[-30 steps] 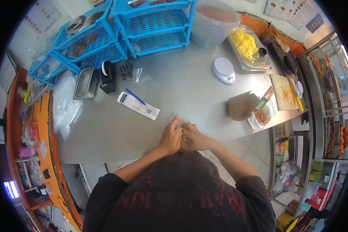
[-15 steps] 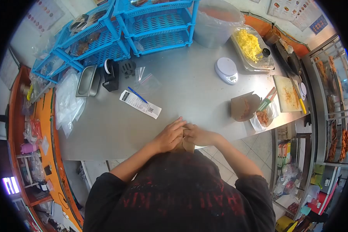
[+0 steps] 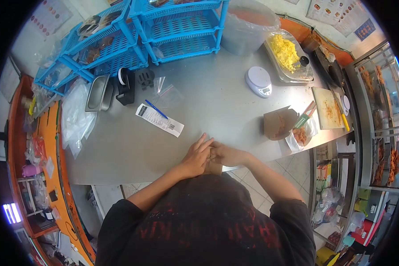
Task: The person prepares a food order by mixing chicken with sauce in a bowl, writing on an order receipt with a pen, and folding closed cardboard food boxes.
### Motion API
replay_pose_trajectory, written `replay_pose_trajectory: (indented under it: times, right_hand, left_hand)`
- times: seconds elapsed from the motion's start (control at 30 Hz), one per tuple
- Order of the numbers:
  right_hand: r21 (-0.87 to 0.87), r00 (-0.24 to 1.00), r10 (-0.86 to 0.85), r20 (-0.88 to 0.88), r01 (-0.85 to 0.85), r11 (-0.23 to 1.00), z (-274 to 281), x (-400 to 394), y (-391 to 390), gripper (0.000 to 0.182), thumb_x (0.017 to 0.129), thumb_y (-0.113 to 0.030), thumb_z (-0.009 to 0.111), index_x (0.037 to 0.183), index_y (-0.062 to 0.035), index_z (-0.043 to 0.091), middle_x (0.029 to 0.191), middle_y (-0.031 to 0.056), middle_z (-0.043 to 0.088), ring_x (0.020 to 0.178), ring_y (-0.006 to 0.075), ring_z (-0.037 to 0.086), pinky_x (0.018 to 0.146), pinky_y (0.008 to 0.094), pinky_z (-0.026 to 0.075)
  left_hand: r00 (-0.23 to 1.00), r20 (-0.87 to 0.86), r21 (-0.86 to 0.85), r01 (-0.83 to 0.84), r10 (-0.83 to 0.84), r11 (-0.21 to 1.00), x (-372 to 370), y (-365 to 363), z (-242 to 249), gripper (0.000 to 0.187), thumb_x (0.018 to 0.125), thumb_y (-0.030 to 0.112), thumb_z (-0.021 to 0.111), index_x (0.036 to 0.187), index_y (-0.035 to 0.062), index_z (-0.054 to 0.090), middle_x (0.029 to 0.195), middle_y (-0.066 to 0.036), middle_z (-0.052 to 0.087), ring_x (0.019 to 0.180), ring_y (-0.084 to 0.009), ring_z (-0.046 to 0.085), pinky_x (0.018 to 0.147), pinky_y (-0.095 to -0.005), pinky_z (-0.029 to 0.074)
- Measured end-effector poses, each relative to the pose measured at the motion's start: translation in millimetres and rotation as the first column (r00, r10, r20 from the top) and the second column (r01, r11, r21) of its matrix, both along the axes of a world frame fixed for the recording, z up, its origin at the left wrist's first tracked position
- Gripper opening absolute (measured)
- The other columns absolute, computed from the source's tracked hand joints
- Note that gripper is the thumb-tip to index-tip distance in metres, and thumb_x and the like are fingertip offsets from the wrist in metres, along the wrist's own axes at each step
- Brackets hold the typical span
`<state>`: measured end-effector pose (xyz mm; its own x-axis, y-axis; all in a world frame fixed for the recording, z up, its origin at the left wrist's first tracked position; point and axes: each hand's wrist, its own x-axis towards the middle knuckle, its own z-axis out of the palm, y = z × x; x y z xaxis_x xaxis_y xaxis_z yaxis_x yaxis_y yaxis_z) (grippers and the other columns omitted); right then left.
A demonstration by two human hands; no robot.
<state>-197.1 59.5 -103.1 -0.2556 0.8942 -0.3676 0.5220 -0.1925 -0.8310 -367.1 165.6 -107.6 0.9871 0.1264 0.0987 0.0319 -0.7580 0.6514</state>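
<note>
At the table's near edge, close against my body, is a brown cardboard box (image 3: 214,168), mostly hidden by my hands. My left hand (image 3: 197,156) rests on its left side, some fingers stretched forward and the others bent over the box. On the right, my right hand (image 3: 228,156) is closed on the top of the box, its fingertips meeting those of my left hand. Ahead to the left lies a printed paper slip (image 3: 166,125) with a blue pen (image 3: 157,109) across it.
An open brown box (image 3: 272,126) stands on the right, beside a paper-lined tray of food (image 3: 299,136) with tongs (image 3: 302,119). Behind are a white scale (image 3: 258,80), a yellow-filled tray (image 3: 308,76), a cutting board (image 3: 326,113), blue racks (image 3: 181,48) and a tape dispenser (image 3: 126,91).
My left hand's fingers have spread a little further apart. My right hand's fingers have shifted slightly over the brown box, and more of its near side shows. The view has moved slightly.
</note>
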Motion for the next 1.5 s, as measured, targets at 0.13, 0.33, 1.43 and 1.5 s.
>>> replay_pose_trajectory:
  times: [0.13,0.33,1.43,1.5]
  right_hand:
    - [0.13,0.993,-0.109,0.04,0.103,0.986,-15,-13,-10,0.027,0.084,-0.014,0.054,0.108,-0.0007,0.055,0.131,0.0208,0.037,0.122,0.039,0.034,0.102,0.0451,0.032]
    - [0.133,0.989,-0.112,0.094,0.099,0.986,-10,-16,-8,0.027,0.083,-0.011,0.053,0.108,-0.0014,0.056,0.132,0.0213,0.036,0.124,0.041,0.031,0.103,0.0451,0.032]
    - [-0.025,0.522,-0.713,-0.469,0.798,0.602,-22,-141,356,0.037,0.086,-0.035,0.062,0.087,0.0014,0.068,0.078,0.0086,0.065,0.076,0.0161,0.058,0.07,0.0286,0.045]
    - [-0.178,0.392,-0.822,-0.413,0.851,0.495,-23,-151,388,0.035,0.084,-0.034,0.065,0.086,0.0013,0.068,0.08,0.007,0.065,0.078,0.0164,0.058,0.07,0.0283,0.045]
  left_hand:
    - [0.996,0.066,-0.023,-0.066,0.068,0.998,0,-5,-3,0.015,0.078,0.005,0.054,0.09,-0.0024,0.049,0.138,-0.022,0.034,0.133,-0.0433,0.022,0.104,-0.0507,0.026]
    - [0.98,0.147,-0.052,-0.129,0.135,0.99,1,-9,-12,0.013,0.078,0.003,0.05,0.089,-0.0028,0.048,0.133,-0.022,0.038,0.131,-0.0442,0.026,0.102,-0.0508,0.028]
    - [0.491,0.045,-0.566,-0.705,0.87,0.427,-118,282,-98,0.03,0.086,0.032,0.056,0.099,0.0062,0.065,0.11,-0.015,0.055,0.127,-0.0284,0.028,0.104,-0.0358,0.026]
    - [0.511,-0.064,-0.59,-0.713,0.857,0.38,-110,293,-71,0.041,0.087,0.041,0.054,0.102,0.0052,0.065,0.115,-0.014,0.054,0.127,-0.0289,0.027,0.106,-0.0374,0.023]
